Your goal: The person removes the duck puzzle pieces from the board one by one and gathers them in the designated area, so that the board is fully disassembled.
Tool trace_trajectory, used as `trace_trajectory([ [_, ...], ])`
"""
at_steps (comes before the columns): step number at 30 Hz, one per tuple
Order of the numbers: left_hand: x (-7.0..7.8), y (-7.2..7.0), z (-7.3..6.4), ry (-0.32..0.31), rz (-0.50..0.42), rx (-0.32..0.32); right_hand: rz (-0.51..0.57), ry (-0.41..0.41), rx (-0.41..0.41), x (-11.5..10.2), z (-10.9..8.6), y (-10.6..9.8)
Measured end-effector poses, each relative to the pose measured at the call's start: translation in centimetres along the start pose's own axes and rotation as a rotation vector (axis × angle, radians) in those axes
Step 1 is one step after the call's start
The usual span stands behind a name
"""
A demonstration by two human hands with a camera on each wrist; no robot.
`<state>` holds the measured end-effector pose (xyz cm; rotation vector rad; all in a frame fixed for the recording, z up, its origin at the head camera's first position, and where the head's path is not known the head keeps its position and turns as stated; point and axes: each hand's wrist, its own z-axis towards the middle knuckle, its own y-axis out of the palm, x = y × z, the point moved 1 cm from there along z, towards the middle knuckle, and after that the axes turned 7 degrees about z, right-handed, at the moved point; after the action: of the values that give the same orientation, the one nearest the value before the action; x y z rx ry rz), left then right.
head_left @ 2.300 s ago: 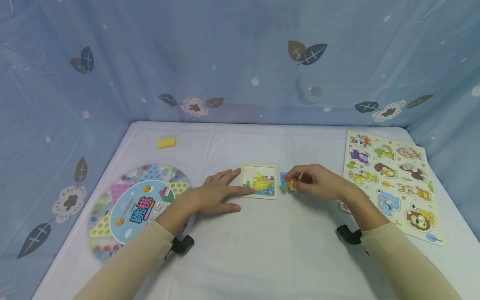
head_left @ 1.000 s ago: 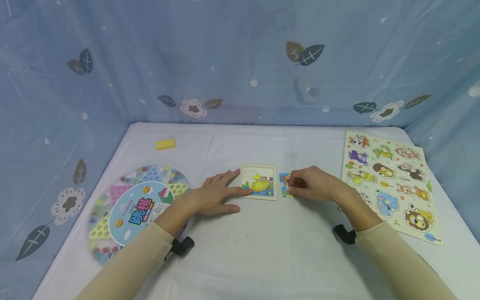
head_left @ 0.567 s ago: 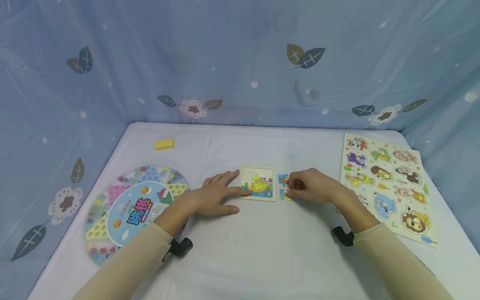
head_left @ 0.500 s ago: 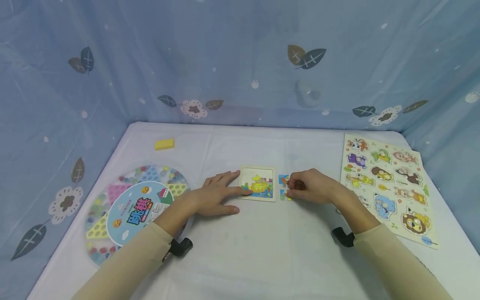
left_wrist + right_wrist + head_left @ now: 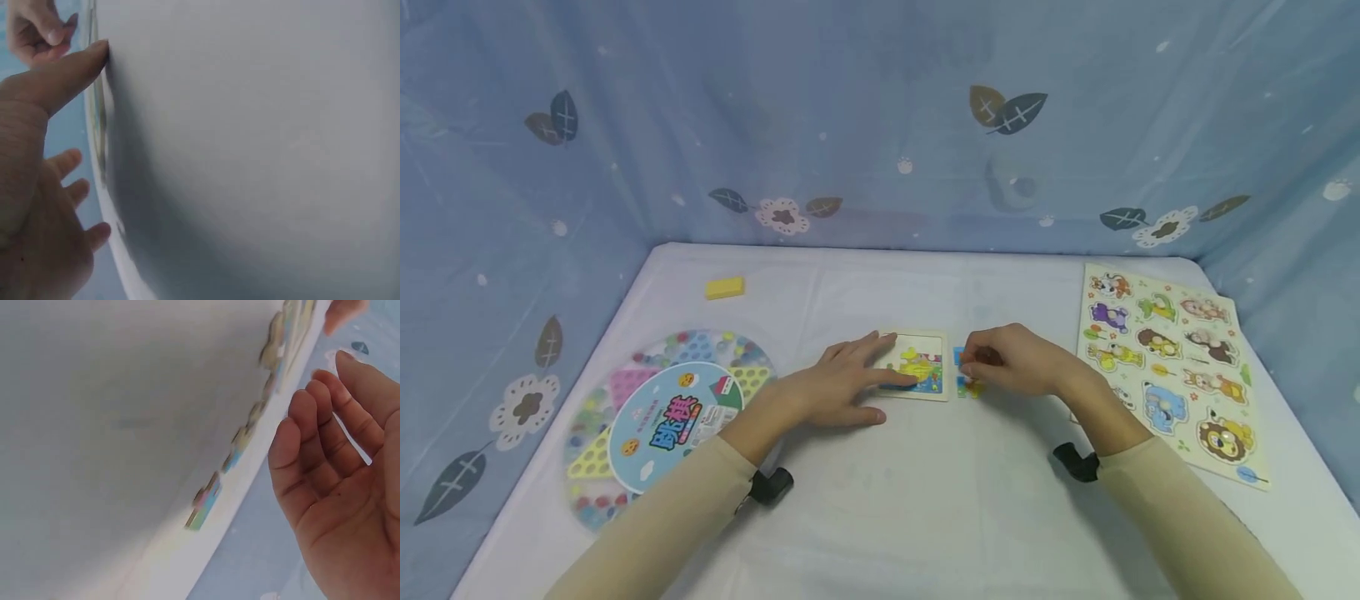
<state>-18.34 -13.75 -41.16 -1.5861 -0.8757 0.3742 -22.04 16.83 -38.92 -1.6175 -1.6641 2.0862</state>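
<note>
My left hand (image 5: pixel 842 385) lies with fingers spread over a small square wooden puzzle tray (image 5: pixel 917 397). Its index finger touches the yellow-and-blue picture pieces (image 5: pixel 928 371) inside; part of the tray's upper left shows a bare base. To the tray's right, my right hand (image 5: pixel 1018 360) bends its fingers over loose blue, green and orange puzzle pieces (image 5: pixel 962 387), thumb and index close together. In the right wrist view, the pieces (image 5: pixel 206 500) lie on the table and the right hand (image 5: pixel 340 462) is curled; whether a piece is between its fingertips cannot be made out.
A round Chinese checkers set (image 5: pixel 662 425) with coloured marbles lies at left, partly under the left forearm. A yellow block (image 5: pixel 725 287) sits at the back left. On the right lies an animal peg puzzle board (image 5: pixel 1172 375). A patterned blue curtain (image 5: pixel 850 125) rises behind the white table.
My right hand went from handling an orange piece to lining up the pieces beside the tray, and has just shifted slightly up and left. The left index finger slid slightly right over the tray.
</note>
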Motion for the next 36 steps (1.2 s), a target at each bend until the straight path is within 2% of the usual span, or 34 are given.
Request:
trace_trajectory([
  [4, -0.1, -0.2, 0.6, 0.011, 0.032, -0.040, 0.035, -0.019, 0.012, -0.5, 0.8, 0.2],
  [12, -1.0, -0.6, 1.0, 0.059, -0.042, -0.001, 0.023, -0.053, 0.010, -1.3, 3.0, 0.8],
  [15, -1.1, -0.7, 1.0, 0.074, -0.041, -0.019, 0.013, -0.051, 0.006, -1.7, 3.6, 0.9],
  [27, -1.1, -0.7, 1.3, 0.028, -0.063, -0.113, 0.002, -0.043, -0.043, -2.5, 5.0, 1.7],
  [36, -1.5, -0.5, 1.5, 0.044, -0.076, -0.104, 0.009, 0.010, -0.090, -2.4, 5.6, 2.3],
])
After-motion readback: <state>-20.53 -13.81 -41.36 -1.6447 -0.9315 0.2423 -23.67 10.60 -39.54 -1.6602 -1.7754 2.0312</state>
